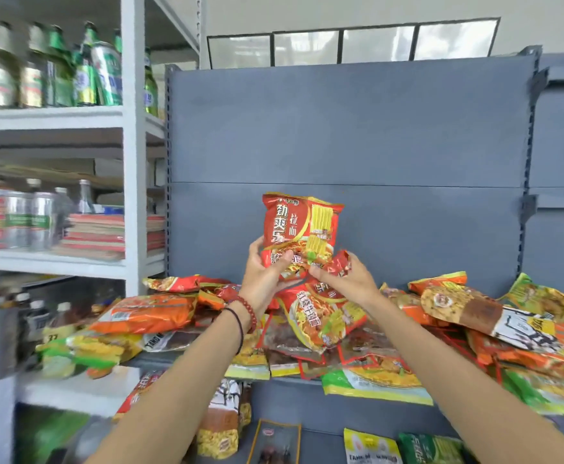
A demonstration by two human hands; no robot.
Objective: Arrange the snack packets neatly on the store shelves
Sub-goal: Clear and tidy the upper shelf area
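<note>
Holding a red noodle packet (299, 226) upright above heaped packets (324, 316) on a grey shelf (180, 362), left grip (264, 279) and right grip (344, 279) clasping its base.

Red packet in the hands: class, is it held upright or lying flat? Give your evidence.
Upright: the red packet stands on end, left hand gripping its lower part, right hand pinching its bottom corner, above the pile.
</note>
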